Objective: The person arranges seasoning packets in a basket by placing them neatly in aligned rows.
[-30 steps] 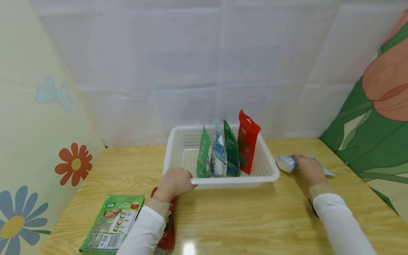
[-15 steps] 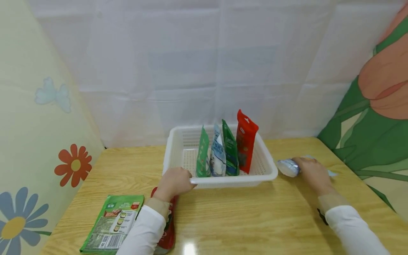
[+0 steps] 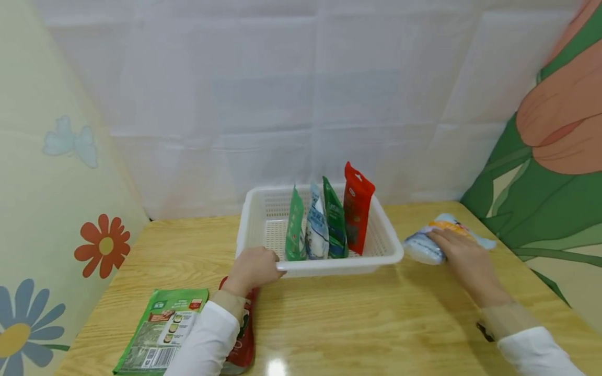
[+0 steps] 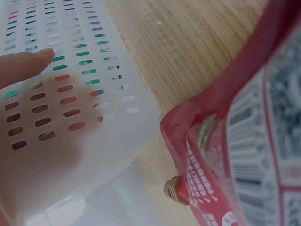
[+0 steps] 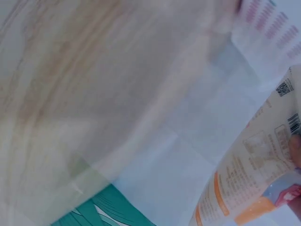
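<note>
My left hand grips the near left corner of the white plastic basket, its thumb against the slotted wall in the left wrist view. Off the basket's right side, my right hand holds a pale blue and orange plastic pouch. Print and a barcode show on this pouch in the right wrist view, where fingertips curl over its edge. Upright in the basket stand a light green bag, a blue-white bag, a dark green bag and a red bag.
A red pouch with a capped spout lies below my left forearm. Left of it, a green packet lies flat on the wooden table. A white sheet hangs behind the basket.
My right hand and forearm have shifted, and the pouch has turned up to show more of its orange and blue print. The left hand keeps its grip on the basket.
</note>
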`<state>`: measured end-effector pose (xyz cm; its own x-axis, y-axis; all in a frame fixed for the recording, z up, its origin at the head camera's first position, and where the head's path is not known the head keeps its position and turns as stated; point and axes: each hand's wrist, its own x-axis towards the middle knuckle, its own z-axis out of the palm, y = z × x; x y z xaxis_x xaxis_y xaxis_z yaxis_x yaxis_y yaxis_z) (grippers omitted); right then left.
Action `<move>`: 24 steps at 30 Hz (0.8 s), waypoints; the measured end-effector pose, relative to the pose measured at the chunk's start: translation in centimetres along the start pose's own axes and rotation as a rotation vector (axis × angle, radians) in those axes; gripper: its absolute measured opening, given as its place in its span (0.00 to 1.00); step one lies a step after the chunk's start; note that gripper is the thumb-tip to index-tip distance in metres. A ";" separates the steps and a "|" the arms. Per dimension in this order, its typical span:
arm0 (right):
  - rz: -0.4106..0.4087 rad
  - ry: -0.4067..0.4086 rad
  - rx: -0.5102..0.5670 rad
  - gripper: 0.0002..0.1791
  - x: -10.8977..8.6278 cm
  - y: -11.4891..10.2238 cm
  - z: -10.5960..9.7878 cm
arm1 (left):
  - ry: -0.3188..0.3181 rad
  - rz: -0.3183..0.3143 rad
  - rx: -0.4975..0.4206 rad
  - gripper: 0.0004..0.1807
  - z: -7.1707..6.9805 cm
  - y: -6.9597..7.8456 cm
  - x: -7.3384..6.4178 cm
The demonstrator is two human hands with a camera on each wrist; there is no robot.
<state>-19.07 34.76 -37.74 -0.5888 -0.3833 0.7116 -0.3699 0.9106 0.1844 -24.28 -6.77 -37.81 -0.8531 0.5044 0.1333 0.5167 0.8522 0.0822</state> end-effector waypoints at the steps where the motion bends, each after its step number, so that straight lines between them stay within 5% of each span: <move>1: -0.004 0.009 0.007 0.27 0.0 -0.1 -0.4 | 0.000 0.001 -0.002 0.20 0.0 0.0 0.0; 4: -0.010 0.040 0.008 0.29 0.2 -0.4 -1.3 | 0.004 0.007 0.003 0.20 0.1 0.0 0.1; 7: -0.028 0.066 0.002 0.11 0.5 -0.9 -2.2 | 0.016 0.021 0.013 0.20 0.2 0.0 0.0; 11: -0.081 0.103 -0.006 0.34 1.0 -1.9 -3.2 | 0.030 0.036 0.028 0.22 0.2 -0.1 -0.2; 18: -0.161 0.180 0.021 0.29 1.6 -4.5 -4.0 | 0.002 0.067 0.021 0.25 0.0 -0.2 -0.5; 24: -0.209 0.188 0.061 0.28 2.0 -6.3 -4.2 | -0.037 0.023 -0.155 0.25 -0.1 -0.4 -0.6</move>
<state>-14.91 28.88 -34.63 -0.3539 -0.5208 0.7768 -0.5147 0.8020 0.3032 -23.99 -7.40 -37.85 -0.8414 0.5309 0.1009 0.5389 0.8101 0.2308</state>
